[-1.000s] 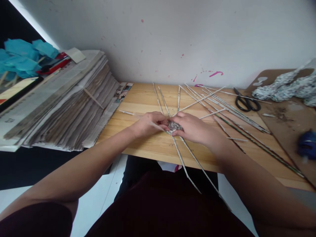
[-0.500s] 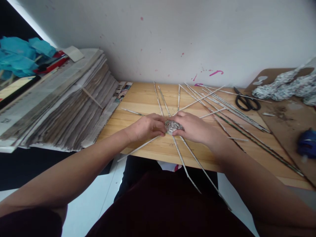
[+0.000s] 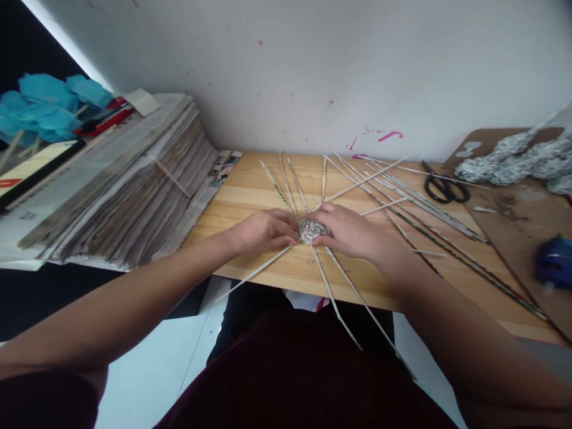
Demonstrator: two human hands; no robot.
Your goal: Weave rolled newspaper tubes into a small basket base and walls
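Note:
A small round woven paper base (image 3: 313,230), made of rolled newspaper, lies on the wooden table with several paper tubes radiating from it. My left hand (image 3: 270,231) is closed at the base's left edge, thumb and fingers pinching a paper tube there; the exact grip is partly hidden. One pale paper tube (image 3: 257,273) runs from under those fingers down past the table's front edge. My right hand (image 3: 342,229) clasps the base's right side, with the thumb at its near rim and fingers on the far side. Two more tubes (image 3: 328,280) stretch toward my lap.
Loose paper tubes (image 3: 420,205) lie crossed at the right. Black scissors (image 3: 442,183) rest behind them. A brown board (image 3: 509,220) holds braided paper bundles (image 3: 496,164) and a blue object (image 3: 554,262). A tall newspaper stack (image 3: 165,173) stands at the left, blue paper pieces (image 3: 49,98) on top.
A tube that pointed left has swung to point away toward the wall. The pale tube beneath my left hand has swung down toward the front edge. My right hand keeps its hold.

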